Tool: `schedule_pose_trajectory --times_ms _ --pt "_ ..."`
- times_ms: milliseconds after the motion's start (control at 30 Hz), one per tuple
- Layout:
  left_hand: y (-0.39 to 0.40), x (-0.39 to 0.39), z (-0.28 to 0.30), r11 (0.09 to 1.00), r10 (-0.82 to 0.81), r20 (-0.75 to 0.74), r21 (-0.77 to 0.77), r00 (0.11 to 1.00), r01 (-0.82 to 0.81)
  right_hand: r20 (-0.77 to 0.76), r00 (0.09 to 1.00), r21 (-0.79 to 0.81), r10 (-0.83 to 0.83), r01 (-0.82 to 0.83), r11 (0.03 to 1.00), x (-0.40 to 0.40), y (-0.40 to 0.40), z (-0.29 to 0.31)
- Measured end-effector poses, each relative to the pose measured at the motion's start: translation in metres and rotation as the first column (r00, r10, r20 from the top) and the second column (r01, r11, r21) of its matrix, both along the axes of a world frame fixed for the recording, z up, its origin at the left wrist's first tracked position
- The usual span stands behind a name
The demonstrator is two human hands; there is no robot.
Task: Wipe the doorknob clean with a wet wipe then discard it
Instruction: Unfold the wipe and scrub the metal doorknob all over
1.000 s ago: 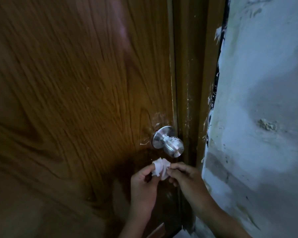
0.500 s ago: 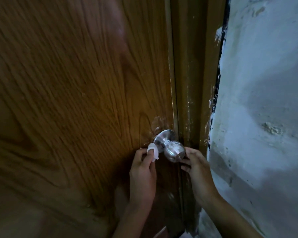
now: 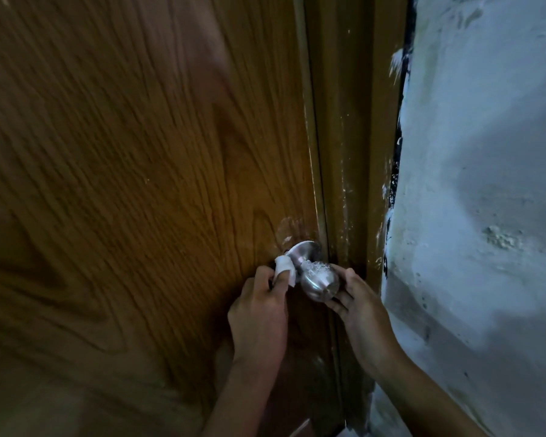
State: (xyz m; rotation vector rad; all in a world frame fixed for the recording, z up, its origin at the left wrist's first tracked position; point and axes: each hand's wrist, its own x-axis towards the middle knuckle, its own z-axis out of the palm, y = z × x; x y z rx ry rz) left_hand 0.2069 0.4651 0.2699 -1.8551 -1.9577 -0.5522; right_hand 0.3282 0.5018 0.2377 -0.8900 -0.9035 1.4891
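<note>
A round silver doorknob sticks out of the brown wooden door near its right edge, with white specks on its upper side. My left hand pinches a small white wet wipe and presses it against the left side of the knob's neck and base plate. My right hand cups the knob's ball from the right and below, fingers touching the metal.
The brown door frame runs down right of the door. A rough, stained pale wall fills the right side. A whitish smear marks the wood just above the knob.
Both hands rose from below the knob to it. The wipe went from between both hands into my left hand alone, now against the knob's left side. My right hand took hold of the knob.
</note>
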Motion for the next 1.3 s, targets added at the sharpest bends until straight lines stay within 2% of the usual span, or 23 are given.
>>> schedule_pose_trajectory --times_ms 200,367,533,933,1167,1233,1300 --pt "0.006 0.0 0.011 0.999 -0.012 -0.082 0.033 0.997 0.015 0.012 0.999 0.002 0.039 -0.039 0.999 0.003 0.001 -0.003" --pt "0.002 -0.008 -0.001 0.996 -0.045 -0.012 0.083 0.999 0.046 0.015 0.998 -0.015 0.062 -0.062 0.998 0.004 0.001 -0.003" --pt "0.004 -0.008 0.001 0.992 -0.06 -0.006 0.115 0.998 0.06 0.024 0.998 -0.019 0.064 -0.063 0.998 0.005 0.002 0.0" --pt "0.017 0.009 0.039 0.999 -0.033 -0.266 -0.004 0.964 0.033 -0.006 0.994 -0.032 0.108 -0.108 0.994 0.006 0.002 0.001" --pt "0.003 0.002 0.023 1.0 -0.002 -0.083 -0.005 0.997 0.002 -0.059 0.991 -0.099 0.118 -0.123 0.987 0.007 0.011 0.001" --pt "0.003 0.002 0.024 0.999 0.022 -0.088 -0.028 0.996 -0.024 -0.071 0.989 -0.115 0.128 -0.136 0.984 0.006 0.013 0.001" --pt "0.008 0.006 0.031 0.998 0.028 -0.153 -0.05 0.988 -0.036 -0.088 0.987 -0.122 0.131 -0.142 0.982 0.007 0.014 0.0"
